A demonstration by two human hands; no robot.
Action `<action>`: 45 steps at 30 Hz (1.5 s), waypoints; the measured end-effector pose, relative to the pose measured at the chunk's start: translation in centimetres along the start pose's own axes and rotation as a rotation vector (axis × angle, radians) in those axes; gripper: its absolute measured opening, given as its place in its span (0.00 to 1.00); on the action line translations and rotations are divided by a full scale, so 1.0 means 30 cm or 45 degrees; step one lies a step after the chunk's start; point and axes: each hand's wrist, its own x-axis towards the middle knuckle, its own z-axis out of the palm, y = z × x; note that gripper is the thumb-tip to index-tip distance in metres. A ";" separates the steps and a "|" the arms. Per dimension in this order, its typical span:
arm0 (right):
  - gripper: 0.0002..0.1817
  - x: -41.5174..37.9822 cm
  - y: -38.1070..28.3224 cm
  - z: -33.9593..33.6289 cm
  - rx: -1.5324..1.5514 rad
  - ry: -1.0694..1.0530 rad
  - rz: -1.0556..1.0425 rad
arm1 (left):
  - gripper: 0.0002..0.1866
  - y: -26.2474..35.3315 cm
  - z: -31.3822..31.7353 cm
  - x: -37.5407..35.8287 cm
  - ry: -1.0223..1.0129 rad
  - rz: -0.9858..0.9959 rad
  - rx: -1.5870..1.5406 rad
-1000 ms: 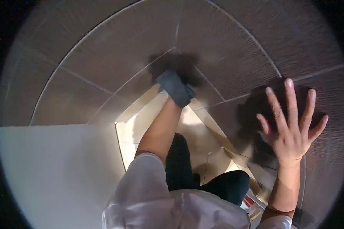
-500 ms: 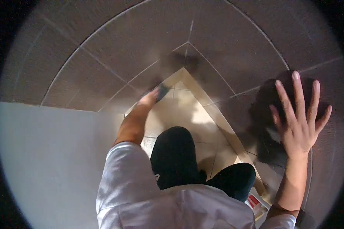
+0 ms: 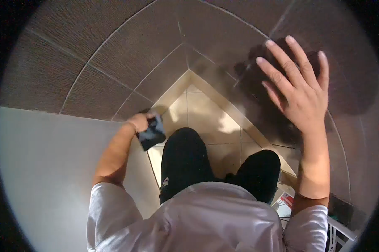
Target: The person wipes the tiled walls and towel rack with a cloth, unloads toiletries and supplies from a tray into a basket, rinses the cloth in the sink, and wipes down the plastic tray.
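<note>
My left hand (image 3: 139, 122) is closed around a folded dark cloth (image 3: 152, 133), blurred by motion. The cloth hangs flat beside the corner where the pale wall meets the brown tiled wall (image 3: 109, 59), close to my knee. On the other side, my right hand (image 3: 300, 90) is open, its fingers spread over the dark tiles, with its shadow just behind the fingertips. Nothing is held in it.
Cream floor tiles (image 3: 221, 126) lie below, with a beige skirting (image 3: 239, 115) along the walls' base. A smooth pale wall (image 3: 51, 168) stands at left. My knees (image 3: 183, 159) are bent in the corner. A red-and-white item (image 3: 287, 199) and a white rack (image 3: 338, 235) are at lower right.
My left hand has moved left and back toward me with the cloth, away from the far skirting. My right hand appears further up and left. The view has shifted.
</note>
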 end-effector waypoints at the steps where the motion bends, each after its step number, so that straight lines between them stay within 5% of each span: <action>1: 0.18 -0.006 0.003 -0.010 0.117 0.044 -0.010 | 0.31 0.038 -0.069 -0.056 0.157 0.102 -0.227; 3: 0.21 -0.047 -0.017 0.029 0.583 0.125 0.001 | 0.31 0.079 -0.155 -0.095 0.349 0.368 -0.736; 5: 0.22 -0.170 -0.116 0.126 1.202 0.126 0.289 | 0.35 0.199 -0.269 -0.229 0.270 0.548 -1.070; 7: 0.17 -0.288 -0.272 0.239 2.015 -0.064 0.926 | 0.34 0.316 -0.316 -0.357 0.369 0.724 -0.922; 9: 0.23 -0.296 -0.362 0.279 2.893 -0.400 1.562 | 0.33 0.414 -0.353 -0.449 0.482 1.105 -0.504; 10: 0.27 -0.280 -0.386 0.273 3.220 -0.251 1.566 | 0.32 0.473 -0.369 -0.490 0.494 1.320 -0.217; 11: 0.27 -0.242 -0.396 0.247 3.208 -0.211 1.576 | 0.30 0.526 -0.375 -0.528 0.427 1.280 -0.107; 14: 0.19 -0.114 -0.371 0.139 1.500 -0.617 0.922 | 0.22 0.624 -0.392 -0.538 0.487 1.268 -0.022; 15: 0.16 -0.106 -0.368 0.123 0.941 -0.697 0.684 | 0.20 0.651 -0.422 -0.514 0.911 1.425 -0.012; 16: 0.16 -0.118 -0.378 0.129 0.946 -0.703 0.693 | 0.17 0.676 -0.452 -0.490 1.337 1.559 -0.007; 20: 0.06 -0.257 -0.464 0.225 0.772 -0.765 0.429 | 0.16 0.838 -0.581 -0.500 2.127 2.041 0.114; 22: 0.05 -0.400 -0.531 0.353 0.724 -0.777 0.368 | 0.21 0.929 -0.525 -0.548 1.810 1.999 0.126; 23: 0.05 -0.522 -0.588 0.471 0.446 -0.878 0.329 | 0.17 0.981 -0.545 -0.476 2.149 1.893 0.484; 24: 0.06 -0.589 -0.614 0.533 0.167 -0.973 0.289 | 0.18 1.124 -0.542 -0.383 2.529 2.273 -0.012; 25: 0.06 -0.516 -0.555 0.483 0.170 -0.974 0.301 | 0.24 1.114 -0.529 -0.346 2.433 2.129 0.201; 27: 0.10 -0.255 -0.345 0.351 0.639 -2.039 0.554 | 0.31 1.103 -0.556 -0.299 2.321 2.027 0.390; 28: 0.10 -0.209 -0.314 0.369 0.677 -2.189 0.626 | 0.24 1.109 -0.555 -0.297 2.482 1.967 0.424; 32: 0.11 -0.264 -0.324 0.561 0.520 -1.718 0.851 | 0.23 1.111 -0.569 -0.287 2.668 1.724 0.668; 37: 0.12 -0.447 -0.242 0.688 0.388 -1.222 1.271 | 0.29 1.080 -0.569 -0.264 2.498 1.825 0.496; 45: 0.16 -1.227 -0.160 0.562 -0.082 -1.261 1.983 | 0.20 1.066 -0.606 -0.248 2.581 1.937 0.589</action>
